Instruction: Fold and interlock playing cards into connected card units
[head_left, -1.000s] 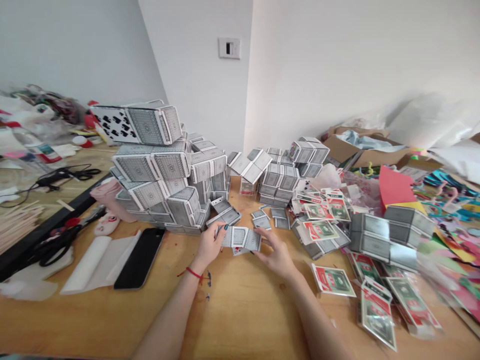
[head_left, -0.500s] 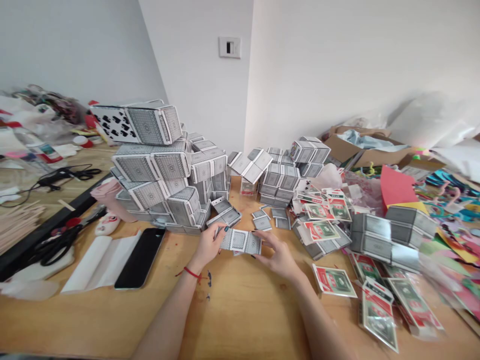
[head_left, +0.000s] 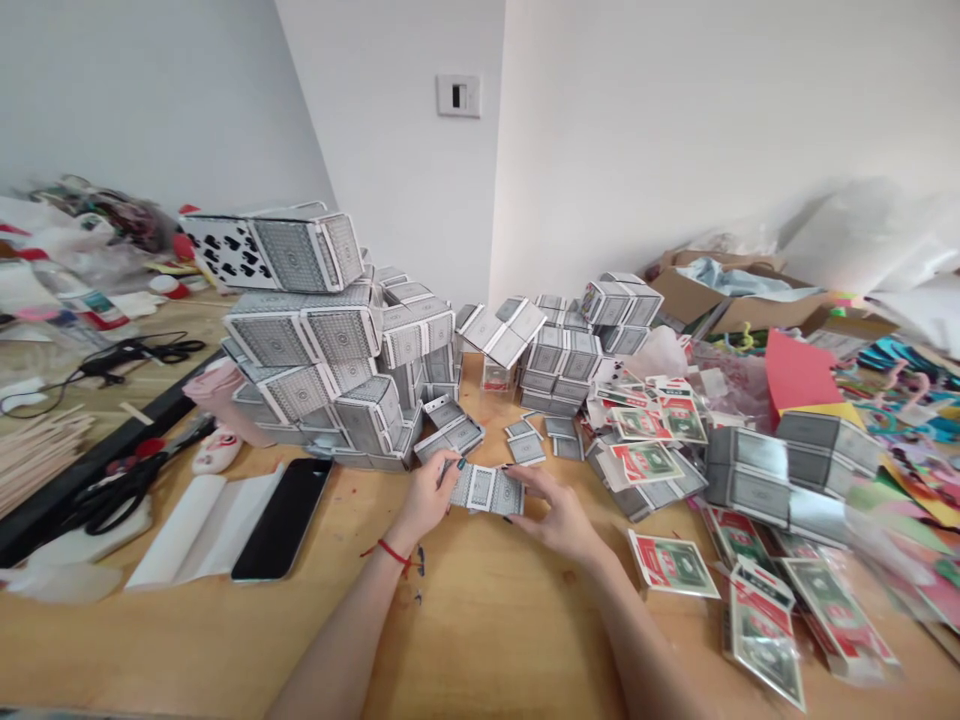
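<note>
Grey-backed playing cards (head_left: pixel 484 490), overlapping in a short row, are held level just above the table between my two hands. My left hand (head_left: pixel 429 497) pinches their left end, thumb on top. On the right, my right hand (head_left: pixel 559 510) grips the other end between thumb and fingers. Just beyond lie a folded card piece (head_left: pixel 450 430) and small stacks of loose cards (head_left: pixel 525 441). Behind these rise blocks built of folded cards, a tall stack (head_left: pixel 304 330) at left and a lower one (head_left: pixel 562 355) at right.
A black phone (head_left: pixel 283 520) lies left of my hands beside a white paper roll (head_left: pixel 180 525) and black scissors (head_left: pixel 124 490). To the right are opened card boxes (head_left: pixel 671 563), more card blocks (head_left: pixel 750 470) and coloured paper (head_left: pixel 802 370). A cardboard box (head_left: pixel 739 300) stands farther back.
My left hand has shifted slightly right, toward my right hand, along the cards. The row between them looks shorter and a little turned. My right hand stays nearly in place.
</note>
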